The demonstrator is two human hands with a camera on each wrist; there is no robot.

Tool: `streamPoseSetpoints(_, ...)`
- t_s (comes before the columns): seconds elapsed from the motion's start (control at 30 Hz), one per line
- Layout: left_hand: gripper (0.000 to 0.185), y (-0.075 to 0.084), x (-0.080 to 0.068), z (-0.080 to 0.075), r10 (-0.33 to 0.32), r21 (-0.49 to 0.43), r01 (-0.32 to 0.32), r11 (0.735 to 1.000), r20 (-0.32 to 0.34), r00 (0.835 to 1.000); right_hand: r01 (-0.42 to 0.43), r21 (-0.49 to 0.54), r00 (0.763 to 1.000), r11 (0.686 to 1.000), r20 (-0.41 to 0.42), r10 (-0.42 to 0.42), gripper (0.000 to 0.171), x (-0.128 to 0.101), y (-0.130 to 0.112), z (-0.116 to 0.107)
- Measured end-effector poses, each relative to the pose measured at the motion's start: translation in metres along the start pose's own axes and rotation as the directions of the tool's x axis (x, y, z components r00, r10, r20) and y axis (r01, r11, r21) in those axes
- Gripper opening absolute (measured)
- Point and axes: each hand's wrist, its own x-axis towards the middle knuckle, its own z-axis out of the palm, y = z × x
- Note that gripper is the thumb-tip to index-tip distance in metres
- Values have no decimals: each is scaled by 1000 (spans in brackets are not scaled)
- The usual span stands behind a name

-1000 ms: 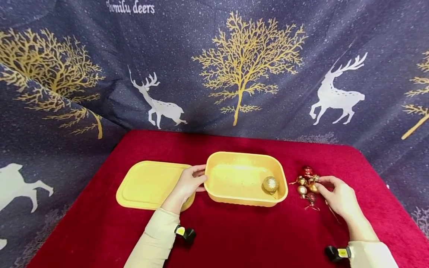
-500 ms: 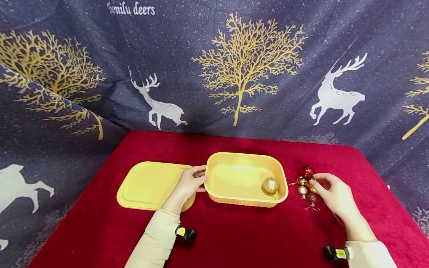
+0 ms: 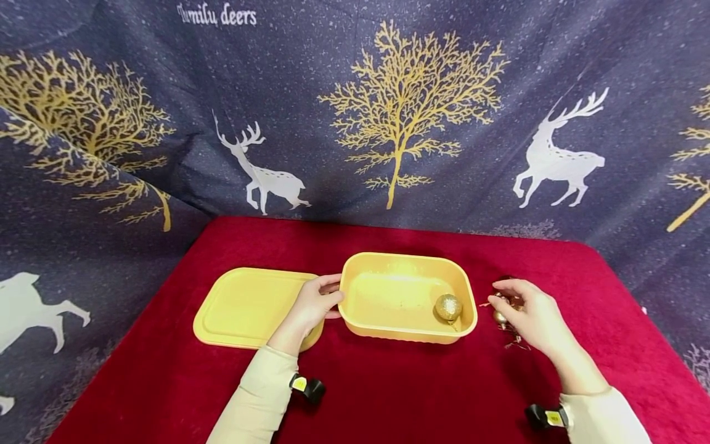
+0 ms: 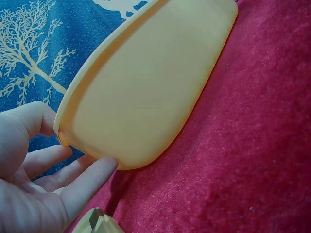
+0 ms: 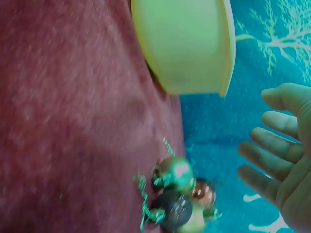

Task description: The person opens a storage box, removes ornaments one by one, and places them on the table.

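Note:
At the left end of a yellow plastic container (image 3: 407, 335), my left hand (image 3: 312, 302) grips the wall. Its thumb is at the rim and its fingers lie against the outside, as the left wrist view shows. A glittery gold bauble (image 3: 448, 306) sits inside, at the container's right end. My right hand (image 3: 531, 313) is over a cluster of small Christmas baubles (image 3: 500, 318), hiding most of them. In the right wrist view its fingers are spread, nothing showing between them, beside a shiny bauble (image 5: 176, 173) and a dark one (image 5: 171, 212) with string loops.
Flat on the left lies the container's yellow lid (image 3: 244, 308), partly under my left forearm. A red plush cloth (image 3: 388, 394) covers the table. Behind it hangs a dark blue backdrop (image 3: 355, 74) with trees and deer.
My right hand has come away from the right side of the bauble cluster and moved left over it, covering the red bauble seen before. The left hand and container have stayed put.

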Motion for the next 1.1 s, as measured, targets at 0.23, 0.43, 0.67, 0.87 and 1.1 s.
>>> streamPoseSetpoints(0.23,49,2,0,0,-3,2,3,1000,0,1000,100,-41,994,994,47,-98,29,8,-13,7)
streamPoseSetpoints(0.43,49,5,0,0,-1,11,1,1000,1,1000,173,-45,982,984,90,-168,32,14,-22,11)
streamPoseSetpoints(0.67,49,0,-1,-1,-1,8,1,1000,3,1000,272,-66,952,960,165,-258,33,19,-33,15)
streamPoseSetpoints(0.87,49,-1,-1,-1,8,-2,-8,1000,-4,1000,313,-96,915,945,297,-273,33,26,-43,19)
streamPoseSetpoints(1.1,47,-1,-1,-1,8,0,-8,1000,4,1000,429,-159,856,889,387,-344,32,33,-47,30)
